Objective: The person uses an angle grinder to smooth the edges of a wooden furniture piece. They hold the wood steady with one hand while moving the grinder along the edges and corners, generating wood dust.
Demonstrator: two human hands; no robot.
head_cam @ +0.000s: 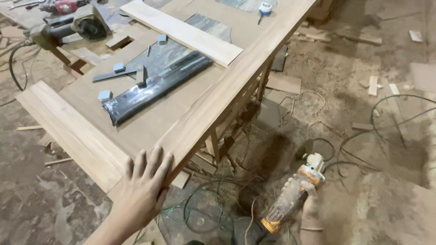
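A large flat panel of pale brown wood with a framed border [181, 122] lies level on a stand, its near corner under the left hand [143, 183], which rests flat with fingers spread. A dust-caked yellow angle grinder with a grey head [290, 195] is gripped in the right hand [309, 204], held low beside the panel, head tilted upward, above the sawdust-covered floor.

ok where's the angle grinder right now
In the head view the angle grinder is low on the right, held in the right hand above the dusty floor and its cables, off to the right of the wooden door panel's corner.
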